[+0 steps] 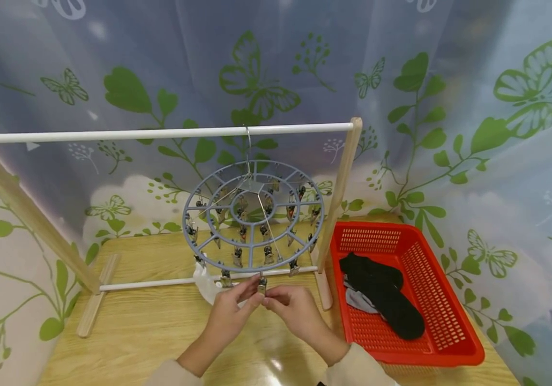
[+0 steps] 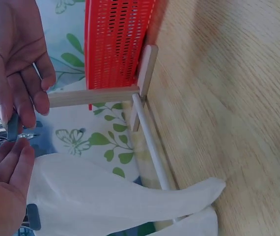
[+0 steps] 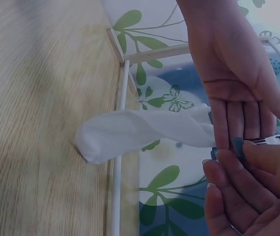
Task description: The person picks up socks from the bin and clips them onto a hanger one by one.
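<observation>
My left hand (image 1: 228,311) and right hand (image 1: 300,311) meet at a metal clip (image 1: 262,288) on the front rim of a round grey hanger (image 1: 252,267). My right thumb and fingers pinch the clip's dark end, and my left fingertips hold it from the other side. Beside my left hand a white sock (image 1: 204,281) hangs from the hanger; the left wrist view shows the white cloth (image 2: 91,191) with two ends drooping toward the table. In the right wrist view the sock (image 3: 140,132) hangs beyond the hands, its upper end partly hidden by fingers.
The hanger hooks over a white rail (image 1: 160,134) between wooden posts (image 1: 341,198). Several other clips dangle from its rings. At right, a red basket (image 1: 401,351) holds a black sock (image 1: 384,295) and grey cloth (image 1: 360,300). A low white bar (image 1: 150,284) crosses behind the hands.
</observation>
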A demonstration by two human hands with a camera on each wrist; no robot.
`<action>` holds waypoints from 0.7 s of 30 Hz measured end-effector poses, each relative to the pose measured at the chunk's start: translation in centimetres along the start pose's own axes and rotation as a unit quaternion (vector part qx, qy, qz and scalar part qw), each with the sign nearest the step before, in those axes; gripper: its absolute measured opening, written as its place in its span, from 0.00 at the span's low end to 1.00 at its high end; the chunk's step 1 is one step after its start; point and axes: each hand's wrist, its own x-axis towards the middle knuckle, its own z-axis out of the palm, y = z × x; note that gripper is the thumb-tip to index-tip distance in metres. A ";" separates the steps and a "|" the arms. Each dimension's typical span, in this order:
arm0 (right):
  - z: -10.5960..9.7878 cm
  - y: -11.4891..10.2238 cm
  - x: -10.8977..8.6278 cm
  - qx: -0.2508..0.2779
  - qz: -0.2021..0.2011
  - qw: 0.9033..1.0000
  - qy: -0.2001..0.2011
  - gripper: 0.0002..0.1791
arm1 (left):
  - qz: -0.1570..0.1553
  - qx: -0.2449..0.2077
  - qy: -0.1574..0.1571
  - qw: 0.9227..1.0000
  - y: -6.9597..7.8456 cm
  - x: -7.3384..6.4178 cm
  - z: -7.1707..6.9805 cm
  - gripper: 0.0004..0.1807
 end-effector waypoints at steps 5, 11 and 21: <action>0.2 0.0 0.0 -0.006 -0.001 1.000 -0.005 0.08 | -0.034 -0.018 -0.021 0.999 0.3 0.4 0.0 0.21; 0.3 -0.4 -0.1 -0.005 -0.007 1.000 -0.012 0.09 | -0.048 -0.022 -0.051 0.997 0.5 0.6 -0.2 0.20; 0.5 -0.3 -0.2 0.023 -0.022 0.999 -0.025 0.08 | -0.033 -0.047 -0.092 0.994 0.1 0.9 -0.4 0.19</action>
